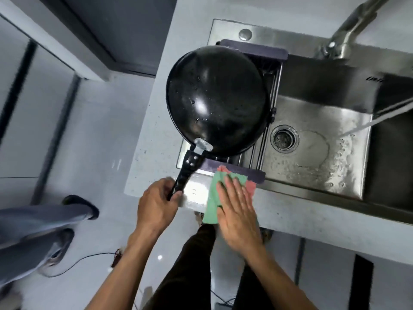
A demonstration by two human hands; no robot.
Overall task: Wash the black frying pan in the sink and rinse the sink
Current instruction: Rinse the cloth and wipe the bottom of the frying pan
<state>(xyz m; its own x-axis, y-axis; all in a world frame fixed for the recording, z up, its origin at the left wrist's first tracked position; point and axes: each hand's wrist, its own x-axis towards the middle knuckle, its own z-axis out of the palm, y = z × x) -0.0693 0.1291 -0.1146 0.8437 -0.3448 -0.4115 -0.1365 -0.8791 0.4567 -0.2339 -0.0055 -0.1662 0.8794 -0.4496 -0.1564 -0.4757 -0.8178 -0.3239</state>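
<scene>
The black frying pan (218, 104) lies upside down on the drain rack (252, 52) over the left part of the sink (312, 153), its base beaded with water; so the washing looks done, and the step in hand seems to be setting the pan to drain while the front edge is wiped. The left hand (156, 202) has its fingers curled round the end of the handle (181, 180), at about seven o'clock from the pan; the right hand (237, 209) lies flat, fingers straight and close together, pressing a green-and-red cloth (214, 198) on the worktop (290, 211) at five o'clock. A water stream (362, 126) strikes the basin at three o'clock of the drain (284, 138) — the tap (348, 30) stands at one o'clock. Next, I judge: free the handle, then turn the water round the basin. Count — one pan, one cloth, one rack, one drain, one tap, two hands.
</scene>
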